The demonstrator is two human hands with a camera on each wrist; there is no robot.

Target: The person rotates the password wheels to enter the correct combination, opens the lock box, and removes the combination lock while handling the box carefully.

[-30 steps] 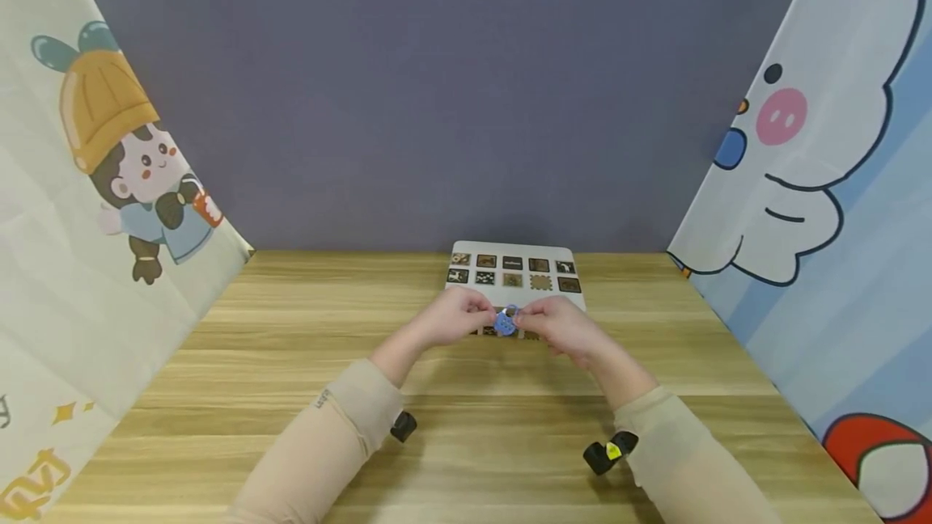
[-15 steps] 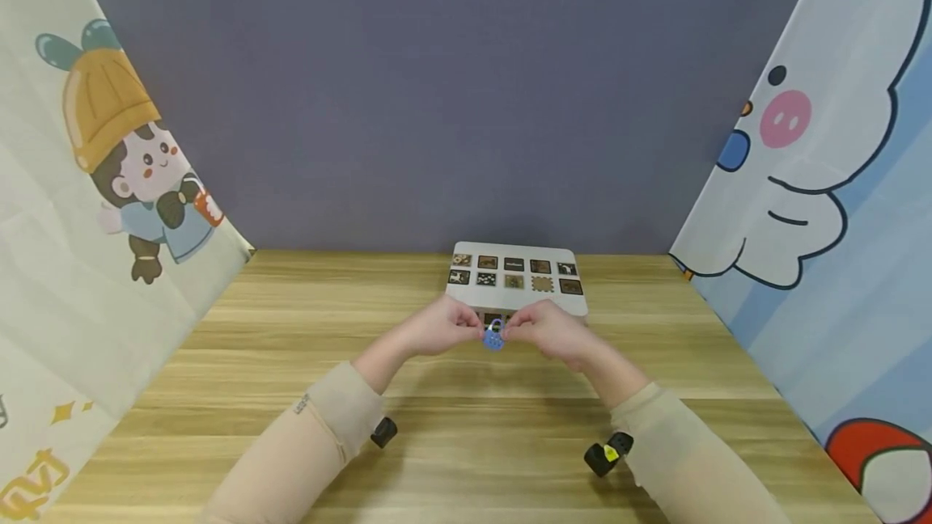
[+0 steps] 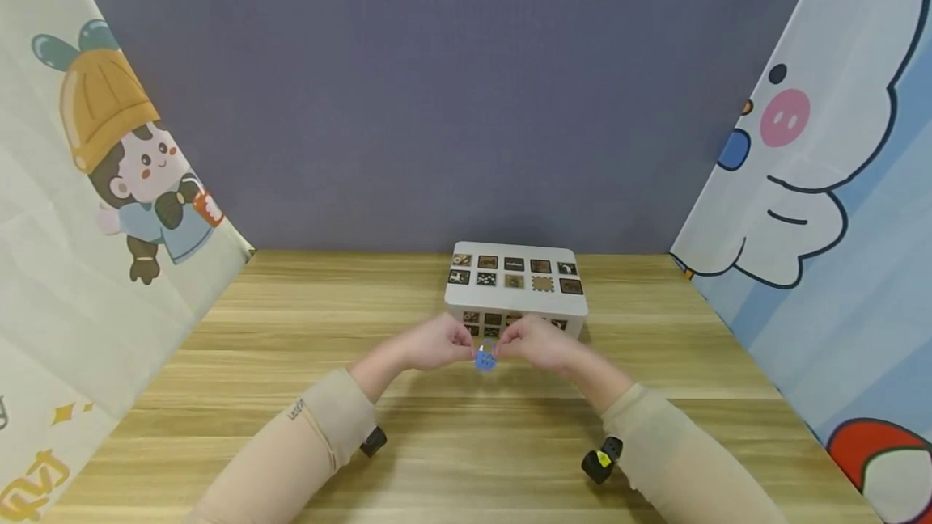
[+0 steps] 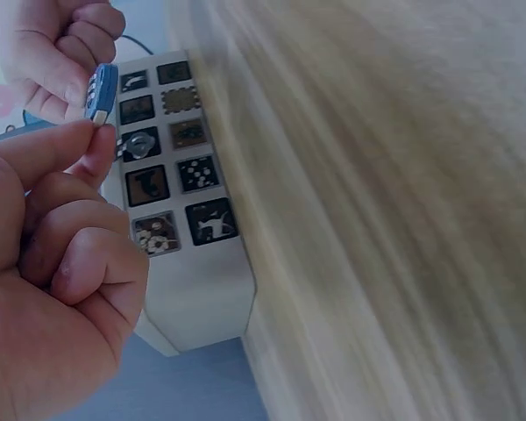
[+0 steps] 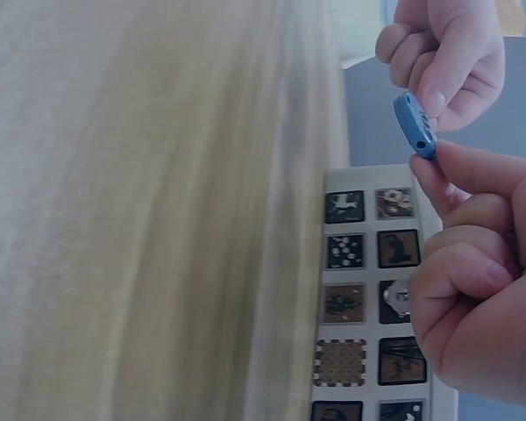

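A small blue padlock (image 3: 485, 360) hangs between my two hands, in front of a white box. My left hand (image 3: 437, 344) pinches it from the left with thumb and forefinger. On the other side the thumb and forefinger of my right hand (image 3: 540, 343) pinch it too. In the head view its shackle points up. The right wrist view shows a dark hole in the end of the blue padlock (image 5: 415, 128). The white box (image 3: 510, 298) has rows of small square pictures on its top and front. A metal clasp (image 4: 140, 146) sits on the box's front.
The box stands on a wood-grain table (image 3: 335, 297) near the dark grey back panel (image 3: 466, 103). Cartoon-printed sheets (image 3: 65, 281) flank the table on both sides. A black wrist device (image 3: 601, 461) hangs under the right sleeve.
Both hands have drawn back from the box towards me and slightly left, with the padlock still pinched between them. More of the box's front shows now. The box has stayed put.
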